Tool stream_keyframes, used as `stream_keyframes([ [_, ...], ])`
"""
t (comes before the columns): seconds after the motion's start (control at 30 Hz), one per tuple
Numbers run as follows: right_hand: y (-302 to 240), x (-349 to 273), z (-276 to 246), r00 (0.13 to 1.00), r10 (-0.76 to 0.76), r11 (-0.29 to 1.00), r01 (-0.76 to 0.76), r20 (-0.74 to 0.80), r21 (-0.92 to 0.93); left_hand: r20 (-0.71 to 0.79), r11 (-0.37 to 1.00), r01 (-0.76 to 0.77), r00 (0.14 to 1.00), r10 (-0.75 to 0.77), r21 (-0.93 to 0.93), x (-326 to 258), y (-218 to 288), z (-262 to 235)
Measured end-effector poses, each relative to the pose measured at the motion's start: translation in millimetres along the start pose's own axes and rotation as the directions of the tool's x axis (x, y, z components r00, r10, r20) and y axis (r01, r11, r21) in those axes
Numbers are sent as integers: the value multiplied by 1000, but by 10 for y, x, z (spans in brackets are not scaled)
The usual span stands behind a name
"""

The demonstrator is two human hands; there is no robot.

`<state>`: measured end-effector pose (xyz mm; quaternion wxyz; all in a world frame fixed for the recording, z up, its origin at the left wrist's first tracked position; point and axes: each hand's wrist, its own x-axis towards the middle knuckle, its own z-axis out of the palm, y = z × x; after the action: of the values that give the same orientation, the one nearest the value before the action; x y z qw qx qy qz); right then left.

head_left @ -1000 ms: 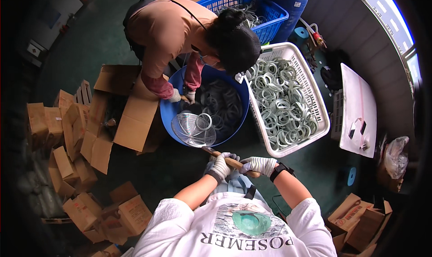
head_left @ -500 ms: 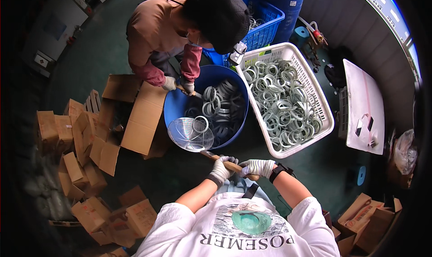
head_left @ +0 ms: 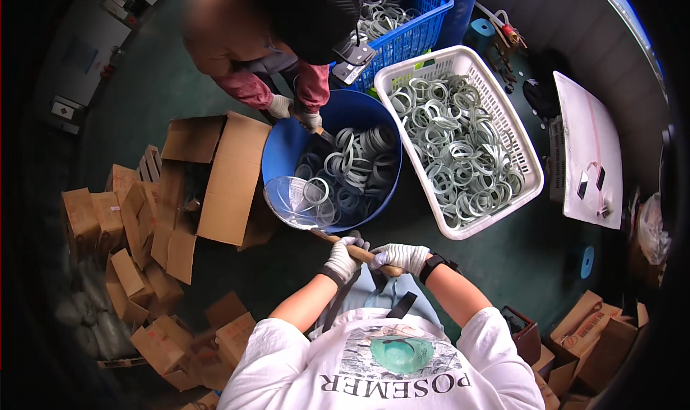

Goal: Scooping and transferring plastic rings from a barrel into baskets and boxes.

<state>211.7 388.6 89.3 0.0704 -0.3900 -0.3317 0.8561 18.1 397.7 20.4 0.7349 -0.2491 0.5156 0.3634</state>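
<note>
White-gloved, my left hand (head_left: 345,258) and my right hand (head_left: 401,258) are both closed around the wooden handle (head_left: 365,255) of a long-handled wire strainer. The left grips nearer the mesh, the right nearer the end. At the near left of a round blue tub (head_left: 276,145), the strainer's mesh bowl (head_left: 284,194) hangs over the rim. One pale ring (head_left: 316,191) shows at the bowl, and whether it rests in it I cannot tell. Several grey-green rings (head_left: 359,155) lie heaped in the tub. Across from me, a person's gloved hands (head_left: 295,112) hold another wooden-handled tool reaching into the tub.
Right of the tub stands a white slotted basket (head_left: 530,176) full of rings. Behind it is a blue basket (head_left: 424,40) with more rings. Opened cardboard boxes (head_left: 233,180) crowd the left, others (head_left: 593,338) the lower right. A white panel (head_left: 586,144) leans at the right.
The co-worker has shifted up and left in the picture, uncovering more of the blue basket's rings. My strainer's bowl sits slightly further left and higher; both my hands keep their grip.
</note>
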Motion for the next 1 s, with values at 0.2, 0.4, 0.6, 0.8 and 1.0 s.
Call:
stream_keyframes([
  [0.2,-91,800,168,988,19,834,-102,156,543,-141,982,-41,988,68,184,202,748,-18],
  [0.4,-478,1659,570,999,19,526,-51,47,849,-242,886,-39,955,169,461,649,1740,-123],
  [0.6,-565,2475,643,997,76,382,-55,28,922,-276,417,107,887,370,903,1305,2420,-5],
  [0.8,-563,3273,590,998,-13,9,64,-64,998,-207,-265,331,891,405,906,2231,3122,-39],
  [1.0,-163,3653,166,979,28,-156,205,-203,966,-124,-367,266,922,368,891,3021,2788,49],
])
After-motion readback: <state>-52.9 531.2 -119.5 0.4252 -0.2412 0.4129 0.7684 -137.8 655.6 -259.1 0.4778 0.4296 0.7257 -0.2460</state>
